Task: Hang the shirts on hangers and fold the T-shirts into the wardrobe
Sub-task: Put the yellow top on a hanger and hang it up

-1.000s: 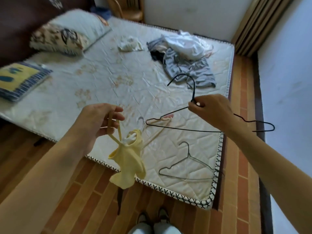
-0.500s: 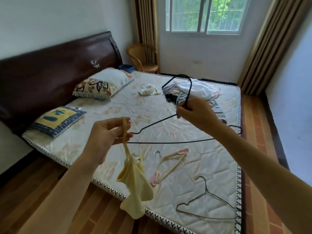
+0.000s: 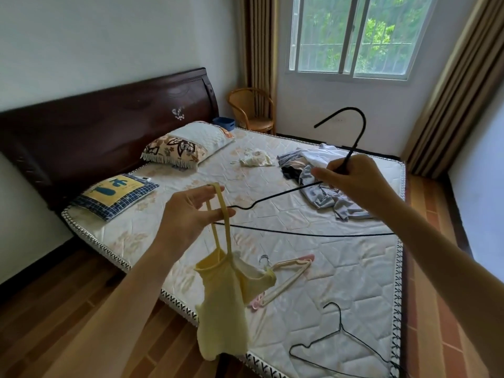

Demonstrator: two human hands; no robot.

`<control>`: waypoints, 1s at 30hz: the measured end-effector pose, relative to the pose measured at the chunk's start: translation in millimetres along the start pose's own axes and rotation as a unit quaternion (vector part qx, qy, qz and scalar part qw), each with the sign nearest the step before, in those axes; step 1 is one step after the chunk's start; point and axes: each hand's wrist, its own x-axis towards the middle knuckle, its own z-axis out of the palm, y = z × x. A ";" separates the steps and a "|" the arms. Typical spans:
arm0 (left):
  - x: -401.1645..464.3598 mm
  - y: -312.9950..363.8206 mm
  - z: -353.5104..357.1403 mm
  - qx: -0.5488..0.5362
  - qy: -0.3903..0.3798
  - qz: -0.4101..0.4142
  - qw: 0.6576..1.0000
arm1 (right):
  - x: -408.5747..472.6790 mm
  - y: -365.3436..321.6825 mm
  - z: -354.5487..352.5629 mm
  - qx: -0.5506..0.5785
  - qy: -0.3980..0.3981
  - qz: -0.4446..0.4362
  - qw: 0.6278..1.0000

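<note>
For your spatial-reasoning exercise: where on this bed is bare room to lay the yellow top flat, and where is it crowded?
Bare mattress lies between the blue cushion and the pink hanger. It is crowded at the far right by the clothes pile, and at the near corner by the wire hanger.

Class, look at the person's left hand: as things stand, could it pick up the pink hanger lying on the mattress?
Probably not yet. The left hand holds the yellow top by its strap, so its fingers are occupied, and the top hangs in front of the pink hanger, covering part of it.
</note>
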 end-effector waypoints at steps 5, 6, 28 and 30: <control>-3.1 3.0 9.5 0.106 -0.034 0.064 0.992 | 0.5 -2.8 14.7 0.068 0.014 -0.005 0.998; -3.8 3.7 10.7 0.127 -0.033 0.073 0.989 | 0.2 -3.1 17.8 0.074 0.024 -0.006 0.997; 0.7 -32.4 10.5 0.014 -0.145 -0.070 0.987 | 3.9 -5.6 8.2 0.234 0.132 0.029 0.963; 6.7 -31.6 20.8 0.033 -0.174 -0.061 0.982 | 3.2 -6.2 6.7 0.233 0.132 0.028 0.963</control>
